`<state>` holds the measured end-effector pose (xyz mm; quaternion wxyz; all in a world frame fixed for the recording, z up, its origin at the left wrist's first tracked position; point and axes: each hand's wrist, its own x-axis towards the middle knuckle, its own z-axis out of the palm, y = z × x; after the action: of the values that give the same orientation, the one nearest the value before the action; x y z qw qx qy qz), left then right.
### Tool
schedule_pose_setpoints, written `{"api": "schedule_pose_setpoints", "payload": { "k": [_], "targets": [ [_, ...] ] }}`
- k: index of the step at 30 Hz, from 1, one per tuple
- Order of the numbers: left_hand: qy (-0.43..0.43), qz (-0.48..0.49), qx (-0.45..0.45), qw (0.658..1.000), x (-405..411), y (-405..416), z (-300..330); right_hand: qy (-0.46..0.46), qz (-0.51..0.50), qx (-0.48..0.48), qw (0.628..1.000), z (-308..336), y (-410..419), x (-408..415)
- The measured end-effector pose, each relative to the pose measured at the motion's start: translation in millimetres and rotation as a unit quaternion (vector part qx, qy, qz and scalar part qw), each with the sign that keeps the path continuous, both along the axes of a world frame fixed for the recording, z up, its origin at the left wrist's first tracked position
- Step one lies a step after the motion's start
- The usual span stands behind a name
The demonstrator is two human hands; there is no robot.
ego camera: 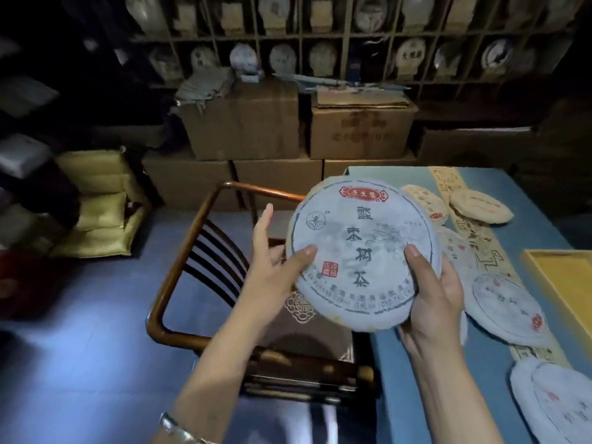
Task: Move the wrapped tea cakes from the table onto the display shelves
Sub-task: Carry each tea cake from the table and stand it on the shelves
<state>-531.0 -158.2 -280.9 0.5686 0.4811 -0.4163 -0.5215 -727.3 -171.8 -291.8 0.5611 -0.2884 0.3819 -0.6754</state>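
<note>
Far left there's a pile of yellow-gold satin cushions (96, 200) on the blue floor, pretty dim over there. Next along is a brown wooden armchair with a curved rail and dark slatted back (192, 238), its seat pad stitched with a pale emblem.

Above the chair is where the action is. The left hand (272, 261) has its thumb pressed on the face of a big round tea cake in pale blue-white paper with dark Chinese characters and a red label at the top (362, 251); its other fingers run behind the rim, one sticking straight up. The right hand (439, 290) cups the lower right edge, thumb on the front, fingers wrapped underneath. So both hands hold that one cake, face tilted toward the camera, up in the air over the chair and the table's near-left corner, not on any shelf.

Behind it, stacked brown cardboard boxes (243, 123) sit under a dark wooden grid of display shelves (301, 36) with round cakes standing in the cubbies.

To the right, the blue-topped table (416, 379) carries a cream patterned runner (480, 248), two tan-wrapped cakes (480, 206) near the far end, more pale blue-white wrapped cakes (509, 309) toward the near edge, and a yellow wooden tray (570, 277) at the right border.
</note>
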Motion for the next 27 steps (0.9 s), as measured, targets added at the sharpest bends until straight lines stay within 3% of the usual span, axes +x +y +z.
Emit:
{"api": "schedule_pose_setpoints", "payload": {
  "k": [3, 6, 11, 17, 22, 27],
  "targets": [
    [-0.014, 0.071, -0.026, 0.997, 58.8, 10.1, 28.9, 0.038, -0.007, -0.068, 0.997, 33.4, -14.9, 59.0],
    [0.021, 0.072, -0.051, 0.996, 125.3, 25.3, 50.5, 0.073, 0.009, -0.125, 0.989, 64.5, -19.4, 137.8],
    [0.039, 0.110, -0.117, 0.986, 246.3, 54.1, 64.3, 0.078, 0.128, -0.184, 0.971, 91.1, -10.6, 286.5],
    [0.020, 0.192, -0.251, 0.949, 385.4, 85.3, 84.5, 0.031, 0.264, -0.173, 0.948, 106.0, 3.9, 440.2],
    [0.010, 0.289, -0.283, 0.915, 464.4, 94.7, 104.1, 0.124, 0.324, -0.142, 0.927, 125.8, -6.6, 519.4],
    [0.008, 0.325, -0.288, 0.901, 516.1, 83.0, 113.0, 0.101, 0.386, -0.190, 0.897, 124.8, -2.8, 583.4]
  ]
}}
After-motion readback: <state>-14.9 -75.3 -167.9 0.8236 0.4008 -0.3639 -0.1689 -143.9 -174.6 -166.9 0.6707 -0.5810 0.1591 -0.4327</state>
